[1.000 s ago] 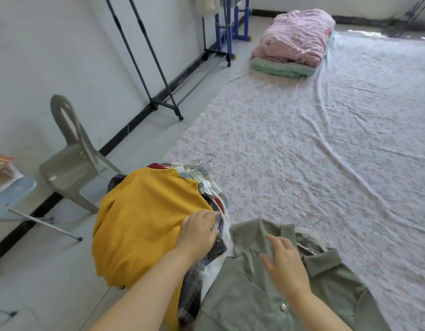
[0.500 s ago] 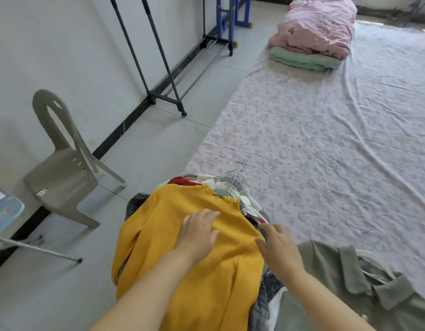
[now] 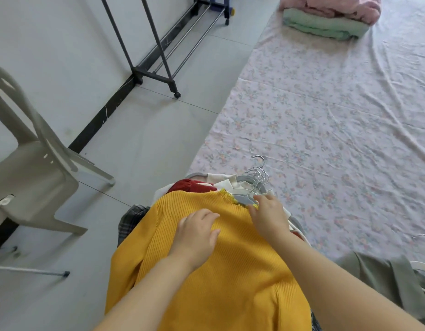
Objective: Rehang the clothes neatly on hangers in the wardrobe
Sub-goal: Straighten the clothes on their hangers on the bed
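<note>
A yellow ribbed sweater (image 3: 218, 271) lies on top of a pile of clothes on hangers, whose metal hooks (image 3: 259, 170) bunch together at the far end. Red (image 3: 190, 186), white and plaid garments show under it. My left hand (image 3: 197, 232) rests flat on the sweater's chest with relaxed fingers. At the sweater's neckline my right hand (image 3: 270, 216) touches a grey hanger (image 3: 245, 198) with its fingertips. A grey-green collared shirt (image 3: 385, 271) lies at the lower right on the sheet.
A floral sheet (image 3: 326, 115) covers the floor to the right, with folded pink (image 3: 338, 5) and green (image 3: 326, 25) bedding at its far end. An empty dark garment rack (image 3: 154, 44) stands by the wall. A grey plastic chair (image 3: 27, 163) is at left.
The view has swung left and down, away from the green shirt. My right hand left the shirt, crossed to the yellow sweater and moved up to its neckline. My left hand stayed on the sweater.
</note>
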{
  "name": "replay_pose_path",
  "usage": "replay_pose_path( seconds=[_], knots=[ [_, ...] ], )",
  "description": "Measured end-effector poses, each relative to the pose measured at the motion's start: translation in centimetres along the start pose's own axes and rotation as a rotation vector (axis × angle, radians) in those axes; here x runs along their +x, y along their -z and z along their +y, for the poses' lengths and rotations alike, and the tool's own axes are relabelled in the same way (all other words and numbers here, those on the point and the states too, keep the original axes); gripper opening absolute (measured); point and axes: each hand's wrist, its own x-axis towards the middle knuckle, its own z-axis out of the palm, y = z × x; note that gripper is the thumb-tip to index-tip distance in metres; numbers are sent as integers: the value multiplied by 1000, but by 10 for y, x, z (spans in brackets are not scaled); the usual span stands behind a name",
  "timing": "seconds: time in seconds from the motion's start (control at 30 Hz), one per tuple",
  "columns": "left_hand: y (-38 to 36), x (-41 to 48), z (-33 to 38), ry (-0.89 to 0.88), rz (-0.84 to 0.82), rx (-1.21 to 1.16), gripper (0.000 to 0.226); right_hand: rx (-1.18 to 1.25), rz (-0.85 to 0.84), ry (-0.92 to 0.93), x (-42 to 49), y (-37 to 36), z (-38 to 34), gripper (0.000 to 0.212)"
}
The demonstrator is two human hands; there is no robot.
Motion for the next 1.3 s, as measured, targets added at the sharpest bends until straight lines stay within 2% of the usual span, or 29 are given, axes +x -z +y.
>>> replay_pose_path(
  seconds=[0.23, 0.37, 0.57, 0.7, 0.8, 0.9, 1.07, 1.3],
  knots=[
    [-16, 7, -12, -55, 31, -45, 38, -16, 75, -83, 15, -36, 4, 36],
    [-13, 11, -10, -78, 68, -61, 38, 105, 149, -115, 16, -39, 5, 32],
    [8, 13, -2, -55, 176, -37, 49, 232, 267, -2, -19, -16, 2, 27],
    [21, 5, 12, -52, 117, 106, 59, 206, 361, 69, -75, 9, -1, 21],
    [31, -5, 31, -132, 65, 165, 54, 238, 432, 100, -115, 30, 1, 19],
    [44, -22, 57, -272, 73, 105, 42, 269, 525, 77, -155, 56, 8, 20],
    [59, -67, 111, -452, 212, -67, 28, 292, 708, 78, -223, 95, 32, 31],
    [46, -153, 220, -662, 358, -191, 22, 362, 921, 47, -347, 129, 108, 31]
  ],
)
